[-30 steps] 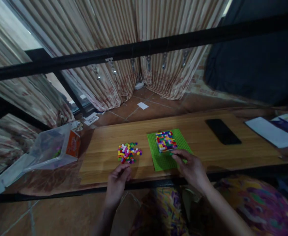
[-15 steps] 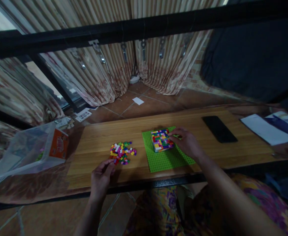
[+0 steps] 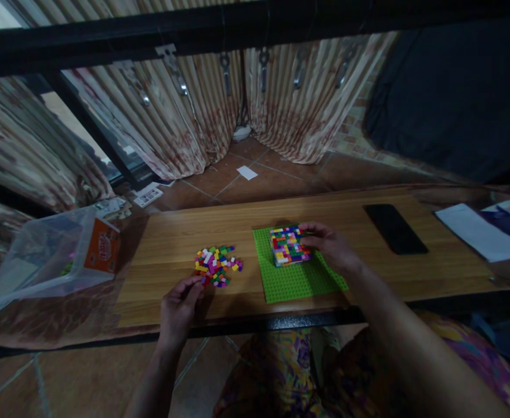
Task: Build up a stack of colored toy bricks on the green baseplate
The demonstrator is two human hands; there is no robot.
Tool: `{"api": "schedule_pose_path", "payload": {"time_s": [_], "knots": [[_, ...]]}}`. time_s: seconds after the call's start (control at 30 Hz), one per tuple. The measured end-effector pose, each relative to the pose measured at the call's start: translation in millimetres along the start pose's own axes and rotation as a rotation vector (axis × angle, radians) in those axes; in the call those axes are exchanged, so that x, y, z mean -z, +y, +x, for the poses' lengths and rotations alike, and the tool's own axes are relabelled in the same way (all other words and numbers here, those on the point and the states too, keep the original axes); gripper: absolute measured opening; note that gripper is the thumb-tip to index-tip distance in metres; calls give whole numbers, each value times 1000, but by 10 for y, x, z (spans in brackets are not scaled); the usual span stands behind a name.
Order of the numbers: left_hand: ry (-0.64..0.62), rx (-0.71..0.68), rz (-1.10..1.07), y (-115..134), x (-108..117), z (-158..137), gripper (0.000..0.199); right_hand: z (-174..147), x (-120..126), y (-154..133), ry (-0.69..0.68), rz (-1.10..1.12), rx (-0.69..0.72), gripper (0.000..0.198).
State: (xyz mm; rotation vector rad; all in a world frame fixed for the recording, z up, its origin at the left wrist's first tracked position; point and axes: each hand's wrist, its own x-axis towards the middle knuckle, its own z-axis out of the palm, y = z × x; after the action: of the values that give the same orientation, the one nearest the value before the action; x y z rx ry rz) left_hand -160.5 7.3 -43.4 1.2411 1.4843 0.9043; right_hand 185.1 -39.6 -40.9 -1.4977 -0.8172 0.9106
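A square block of multicoloured toy bricks (image 3: 287, 247) stands on a green studded baseplate (image 3: 276, 285). My right hand (image 3: 328, 247) is at the block's right side, its fingers closed against the upper right edge; whether a loose brick is between them is hidden. To the left, loose small toy bricks (image 3: 215, 264) lie heaped on the wooden board. At the heap's near left edge, my left hand (image 3: 180, 305) has thumb and forefinger pinched together, with a red and purple toy brick (image 3: 205, 281) at the tips.
A clear plastic box (image 3: 50, 249) with an orange label is on the left, beside the wooden board (image 3: 159, 244). On the right, a black phone (image 3: 396, 229) lies on the board, with white papers (image 3: 476, 231) beyond it. A dark metal edge (image 3: 281, 323) runs along the front.
The camera view has shifted slightly. My right hand's fingers have moved a little along the block's right edge. My left hand stays by the heap, almost unmoved.
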Motion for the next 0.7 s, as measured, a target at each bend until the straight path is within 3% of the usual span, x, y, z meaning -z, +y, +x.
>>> {"api": "schedule_pose_path", "payload": {"time_s": [0.37, 0.6, 0.7], "knots": [[10, -18, 14, -6, -44, 23, 41, 21, -71, 30, 44, 32, -33, 33], [-31, -38, -30, -92, -40, 11, 41, -36, -70, -29, 77, -67, 17, 35], [-57, -88, -43, -152, -31, -11, 37, -147, -81, -89, 152, -207, 74, 39]]}}
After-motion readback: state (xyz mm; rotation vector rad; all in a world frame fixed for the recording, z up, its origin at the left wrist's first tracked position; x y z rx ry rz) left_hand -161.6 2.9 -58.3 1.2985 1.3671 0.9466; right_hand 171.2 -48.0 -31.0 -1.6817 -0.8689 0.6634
